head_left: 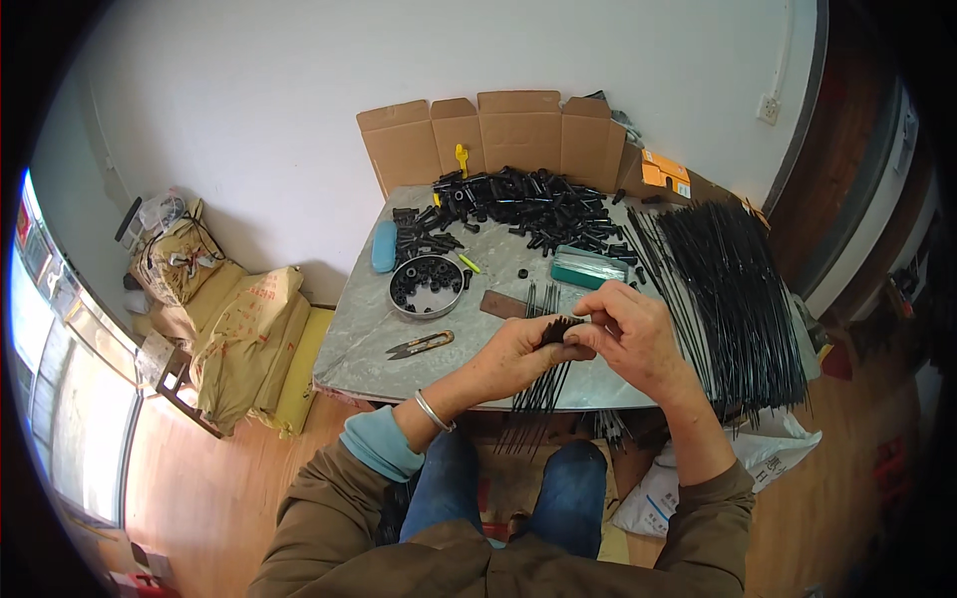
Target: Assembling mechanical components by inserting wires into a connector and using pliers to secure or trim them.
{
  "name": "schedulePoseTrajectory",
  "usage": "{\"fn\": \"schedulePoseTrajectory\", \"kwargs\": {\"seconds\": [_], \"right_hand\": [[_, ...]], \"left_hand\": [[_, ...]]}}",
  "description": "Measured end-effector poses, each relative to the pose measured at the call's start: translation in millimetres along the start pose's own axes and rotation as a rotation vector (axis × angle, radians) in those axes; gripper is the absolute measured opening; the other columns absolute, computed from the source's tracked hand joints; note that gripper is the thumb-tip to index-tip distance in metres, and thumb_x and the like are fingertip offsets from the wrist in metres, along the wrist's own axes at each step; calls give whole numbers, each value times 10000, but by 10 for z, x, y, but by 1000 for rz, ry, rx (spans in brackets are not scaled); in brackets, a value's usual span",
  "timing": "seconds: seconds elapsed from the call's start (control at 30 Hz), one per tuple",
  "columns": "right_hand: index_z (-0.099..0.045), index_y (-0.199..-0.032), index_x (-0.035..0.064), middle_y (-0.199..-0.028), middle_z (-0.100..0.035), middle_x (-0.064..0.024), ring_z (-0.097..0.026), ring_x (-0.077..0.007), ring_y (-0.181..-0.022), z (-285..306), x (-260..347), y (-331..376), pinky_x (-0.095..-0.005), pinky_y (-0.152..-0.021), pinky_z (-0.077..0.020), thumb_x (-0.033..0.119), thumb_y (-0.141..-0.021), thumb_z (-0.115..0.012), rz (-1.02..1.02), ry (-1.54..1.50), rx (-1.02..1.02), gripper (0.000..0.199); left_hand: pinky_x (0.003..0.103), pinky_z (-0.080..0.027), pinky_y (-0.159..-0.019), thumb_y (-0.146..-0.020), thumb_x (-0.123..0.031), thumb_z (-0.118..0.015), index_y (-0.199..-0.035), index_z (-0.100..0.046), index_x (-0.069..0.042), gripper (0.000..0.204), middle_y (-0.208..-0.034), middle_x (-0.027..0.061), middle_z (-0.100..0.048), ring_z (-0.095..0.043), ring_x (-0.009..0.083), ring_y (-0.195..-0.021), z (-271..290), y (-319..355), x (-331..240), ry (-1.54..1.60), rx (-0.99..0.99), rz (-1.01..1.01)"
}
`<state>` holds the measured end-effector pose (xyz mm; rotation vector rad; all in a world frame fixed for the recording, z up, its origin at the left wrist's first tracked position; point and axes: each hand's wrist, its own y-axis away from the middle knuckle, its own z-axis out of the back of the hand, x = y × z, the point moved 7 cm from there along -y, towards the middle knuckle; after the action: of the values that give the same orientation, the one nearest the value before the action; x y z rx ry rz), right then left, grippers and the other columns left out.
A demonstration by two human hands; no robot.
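Left hand (516, 351) is closed round a bundle of thin black rods (543, 384), gripping it near the top end so the rest hangs down past the worktop (364, 334) edge toward the knees. Right hand (630, 329) sits right up against it, fingers pinched on the tip of the bundle where a small black piece shows, though it's too small to tell exactly what that piece is. Both hands are touching each other just over the front edge of the worktop.

Stuff around them: a pair of thread snips (420, 345) lies on the grey top just left of the left hand, and behind those is a round metal tin (427, 286) with small black caps in it. A brown flat strip (503, 304) sits just behind the hands. Further back there's a big heap of black tube pieces (528, 207), a teal box (588, 268) beside it, and a blue oval case (384, 246) on the left. A big fan of long black rods (733, 294) covers the right side of the worktop, well over the edge. An open cardboard box (498, 135) stands against the wall at the back, and tan sacks (244, 334) are piled on the floor to the left
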<state>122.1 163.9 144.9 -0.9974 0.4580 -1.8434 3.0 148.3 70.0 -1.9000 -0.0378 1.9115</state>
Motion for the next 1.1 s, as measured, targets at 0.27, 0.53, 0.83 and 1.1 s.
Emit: {"fn": "schedulePoseTrajectory", "kwargs": {"seconds": [0.27,0.53,0.83,1.1], "right_hand": [[-634,-844,27,-758,-603,-62,-612,-188,-593,-15,193,-37,-287,-512,-462,84,-720,-768,129,234,21,190],[-644,-875,17,-749,-575,-55,-561,-139,-582,-176,99,15,-251,-520,-444,22,-751,-731,29,-13,9,152],[-649,-896,-4,-765,-569,-52,-551,-124,-579,-128,155,-40,-241,-523,-443,-3,-771,-709,-4,37,18,138],[-660,-911,4,-796,-597,-61,-598,-148,-617,-122,209,-55,-249,-542,-482,-3,-759,-715,59,86,21,162]], "left_hand": [[252,-483,-760,-855,-123,-687,-1102,-645,-45,262,-909,41,-700,-585,53,-833,128,17,-113,-384,51,-85],[297,-483,-666,-801,-175,-741,-990,-659,-30,252,-809,128,-677,-619,113,-715,154,5,-156,-434,69,-162],[315,-485,-706,-768,-181,-768,-968,-688,-61,247,-868,110,-690,-649,205,-769,174,10,-151,-463,76,-171],[319,-482,-700,-772,-185,-757,-967,-686,-58,243,-869,116,-688,-647,238,-761,122,-21,-170,-517,100,-238]]}}
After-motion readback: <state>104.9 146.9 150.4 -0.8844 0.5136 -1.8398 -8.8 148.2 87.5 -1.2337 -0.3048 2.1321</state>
